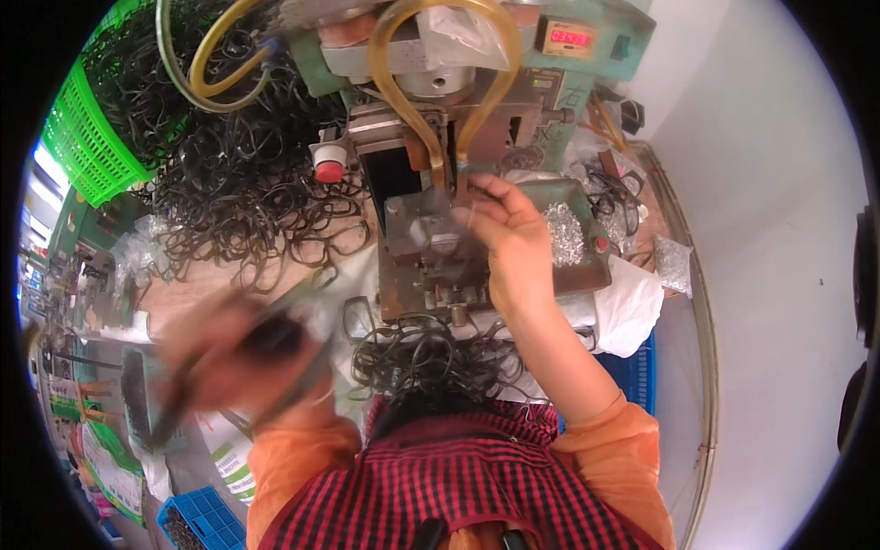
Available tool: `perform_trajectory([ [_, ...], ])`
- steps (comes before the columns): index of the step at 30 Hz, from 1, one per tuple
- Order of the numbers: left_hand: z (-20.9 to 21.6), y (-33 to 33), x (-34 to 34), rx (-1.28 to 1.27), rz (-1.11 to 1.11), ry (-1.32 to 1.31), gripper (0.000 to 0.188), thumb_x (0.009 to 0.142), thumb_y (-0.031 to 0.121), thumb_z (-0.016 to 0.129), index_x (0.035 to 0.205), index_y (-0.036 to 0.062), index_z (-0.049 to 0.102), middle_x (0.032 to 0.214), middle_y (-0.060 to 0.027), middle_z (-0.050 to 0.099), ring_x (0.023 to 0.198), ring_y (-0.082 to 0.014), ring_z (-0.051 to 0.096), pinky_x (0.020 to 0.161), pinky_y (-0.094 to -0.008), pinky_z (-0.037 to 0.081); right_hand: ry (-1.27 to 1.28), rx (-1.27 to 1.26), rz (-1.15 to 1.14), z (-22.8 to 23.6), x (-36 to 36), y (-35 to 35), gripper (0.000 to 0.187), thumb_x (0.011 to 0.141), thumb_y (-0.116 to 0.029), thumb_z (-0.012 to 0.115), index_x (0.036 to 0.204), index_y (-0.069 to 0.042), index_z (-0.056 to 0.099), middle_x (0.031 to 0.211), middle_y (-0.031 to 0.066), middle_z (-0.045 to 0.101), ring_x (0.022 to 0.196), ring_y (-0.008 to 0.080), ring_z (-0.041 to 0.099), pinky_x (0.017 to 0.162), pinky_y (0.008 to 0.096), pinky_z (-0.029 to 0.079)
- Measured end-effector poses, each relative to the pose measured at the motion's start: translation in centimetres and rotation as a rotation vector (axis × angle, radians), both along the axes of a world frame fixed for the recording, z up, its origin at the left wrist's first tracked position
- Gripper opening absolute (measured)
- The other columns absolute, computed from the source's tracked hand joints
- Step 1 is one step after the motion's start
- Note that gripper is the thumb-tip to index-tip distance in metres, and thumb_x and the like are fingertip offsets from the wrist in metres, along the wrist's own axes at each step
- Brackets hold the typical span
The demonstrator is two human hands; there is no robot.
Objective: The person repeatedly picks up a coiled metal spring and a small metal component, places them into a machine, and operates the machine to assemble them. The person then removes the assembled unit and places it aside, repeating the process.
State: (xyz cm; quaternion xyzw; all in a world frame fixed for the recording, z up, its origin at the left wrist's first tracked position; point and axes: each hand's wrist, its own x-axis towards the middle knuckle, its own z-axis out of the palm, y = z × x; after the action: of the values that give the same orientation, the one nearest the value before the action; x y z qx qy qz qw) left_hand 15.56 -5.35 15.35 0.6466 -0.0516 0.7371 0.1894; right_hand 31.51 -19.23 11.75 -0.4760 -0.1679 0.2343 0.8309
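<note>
My left hand [225, 353] is smeared by motion left of the machine. It is closed on a dark eyeglass frame [307, 376], whose blurred strips stick out around the fingers. My right hand [513, 225] reaches into the green press machine [568, 105], its thumb and fingers pinched together beside the lower ends of the yellow tubes [500, 87]. What those fingertips hold, if anything, is too small and blurred to make out. Right beside this hand sits a metal tray [587, 280] with a heap of small shiny metal parts [562, 234].
Many black eyeglass frames [238, 156] pile up on the table's left, beside a green basket [92, 137]. More frames [431, 357] lie in front of me. A red button [328, 170] juts out left of the press. Blue crates [206, 518] stand low down.
</note>
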Motion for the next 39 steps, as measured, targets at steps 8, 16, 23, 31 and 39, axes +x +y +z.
perform_trajectory([
  [8,-2.7,-0.2,-2.3,-0.024,0.113,0.41,0.011,0.084,-0.008,0.058,0.091,-0.0007,0.061,0.09,-0.0128,0.064,0.075,-0.019,0.062,0.068,-0.031,0.053,-0.715,-0.288,-0.312,-2.0,1.9,-5.2,0.034,0.084,0.001,0.061,0.118,0.0,0.064,0.123,0.0171,0.064,0.114,0.0287,0.062,0.101,0.035,0.045],
  [16,-0.8,-2.0,3.0,0.146,0.072,0.576,0.022,0.077,-0.009,0.065,0.097,-0.0017,0.072,0.083,-0.0146,0.065,0.067,-0.0213,0.063,0.058,-0.0308,0.05,-1.271,-1.118,-0.625,-9.8,7.0,-9.0,0.019,0.077,-0.01,0.07,0.096,-0.005,0.069,0.105,0.0173,0.068,0.115,0.0366,0.058,0.095,0.0458,0.046],
  [23,0.8,-4.3,-2.7,0.058,-0.072,0.626,0.022,0.076,-0.013,0.065,0.093,-0.0012,0.072,0.081,-0.0093,0.065,0.065,-0.0194,0.063,0.056,-0.0298,0.051,-1.24,-0.94,-0.672,-9.3,7.2,-8.7,0.01,0.077,-0.009,0.07,0.086,-0.005,0.069,0.097,0.0157,0.069,0.102,0.0359,0.063,0.083,0.0447,0.05],
  [31,-4.2,-1.5,6.5,0.289,-0.006,0.55,0.031,0.071,-0.01,0.069,0.099,0.0013,0.074,0.084,-0.0086,0.066,0.065,-0.0211,0.061,0.054,-0.029,0.048,-0.848,-0.826,-0.656,-8.1,8.1,-8.6,0.016,0.079,-0.016,0.075,0.089,-0.004,0.074,0.091,0.0144,0.07,0.086,0.0348,0.066,0.078,0.0407,0.052],
  [39,-5.3,-0.9,6.6,0.339,-0.053,0.521,0.025,0.071,-0.005,0.075,0.095,0.0005,0.075,0.082,-0.0109,0.066,0.065,-0.0222,0.062,0.053,-0.0292,0.048,-1.213,-1.066,-0.56,-9.2,7.7,-7.6,0.018,0.079,-0.017,0.072,0.095,-0.009,0.072,0.104,0.0128,0.065,0.105,0.03,0.061,0.076,0.0436,0.051],
])
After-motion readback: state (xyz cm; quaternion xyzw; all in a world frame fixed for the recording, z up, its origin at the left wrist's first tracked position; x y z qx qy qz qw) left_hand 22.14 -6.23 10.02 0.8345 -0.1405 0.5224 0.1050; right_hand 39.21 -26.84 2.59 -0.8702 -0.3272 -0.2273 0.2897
